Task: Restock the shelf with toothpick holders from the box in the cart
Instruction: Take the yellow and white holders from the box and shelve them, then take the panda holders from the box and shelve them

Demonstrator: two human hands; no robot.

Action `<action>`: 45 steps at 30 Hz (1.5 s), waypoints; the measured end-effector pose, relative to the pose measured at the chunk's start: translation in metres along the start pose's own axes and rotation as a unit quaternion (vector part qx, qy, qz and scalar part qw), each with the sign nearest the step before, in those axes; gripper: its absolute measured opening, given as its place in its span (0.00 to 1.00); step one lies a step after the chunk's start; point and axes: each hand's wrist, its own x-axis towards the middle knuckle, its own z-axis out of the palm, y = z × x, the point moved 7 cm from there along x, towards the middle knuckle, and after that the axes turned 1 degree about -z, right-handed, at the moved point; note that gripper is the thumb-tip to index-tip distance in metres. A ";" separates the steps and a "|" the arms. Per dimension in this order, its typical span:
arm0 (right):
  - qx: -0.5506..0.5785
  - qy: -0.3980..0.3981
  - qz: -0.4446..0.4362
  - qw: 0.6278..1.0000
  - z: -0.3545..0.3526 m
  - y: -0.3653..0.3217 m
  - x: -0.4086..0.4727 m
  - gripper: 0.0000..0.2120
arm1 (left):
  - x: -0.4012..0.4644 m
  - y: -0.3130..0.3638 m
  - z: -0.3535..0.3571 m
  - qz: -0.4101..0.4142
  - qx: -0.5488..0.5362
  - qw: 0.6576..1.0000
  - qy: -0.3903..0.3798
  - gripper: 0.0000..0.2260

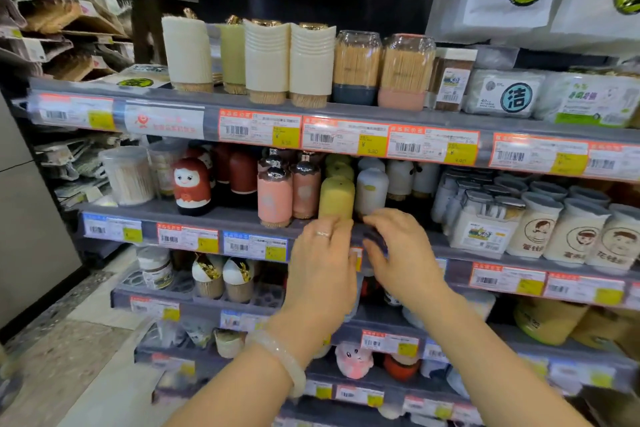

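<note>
My left hand (320, 263) and right hand (398, 253) hover at the front edge of the middle shelf (221, 215), fingers relaxed and loosely spread, holding nothing. Just above my left fingertips stands the yellow toothpick holder (336, 198), at the shelf's lip, with more yellow ones lined up behind it. The white toothpick holder (371, 189) stands just to its right, above my right fingers. Right of the white holder the shelf front shows a dark open gap. Left of the yellow holder, two pink holders (274, 194) with silver tops crowd close, then a red doll-shaped holder (191, 187). Clear jars (356, 68) full of toothpicks sit on the shelf above. Price tags (254, 244) run along the edge.
</note>
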 end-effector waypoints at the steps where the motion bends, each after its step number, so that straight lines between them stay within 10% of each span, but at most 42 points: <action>1: -0.022 0.025 -0.011 0.999 -0.002 -0.004 -0.012 0.15 | -0.009 0.004 0.004 0.014 0.000 1.000 -0.008 0.18; 6: -0.079 0.051 -0.016 0.995 0.010 -0.012 -0.089 0.18 | -0.068 0.014 0.039 0.036 0.021 0.995 -0.092 0.25; 13: -0.123 -0.187 0.158 0.962 0.063 0.039 -0.208 0.45 | -0.158 0.032 0.123 0.016 0.088 0.914 -0.396 0.19; 20: -0.156 -0.295 0.288 0.897 0.048 0.076 -0.290 0.37 | -0.195 0.101 0.145 0.048 0.063 0.845 -0.529 0.31; 45: -0.160 -0.285 0.456 0.828 -0.204 0.300 -0.506 0.29 | -0.256 0.463 0.305 0.184 0.064 0.789 -0.583 0.30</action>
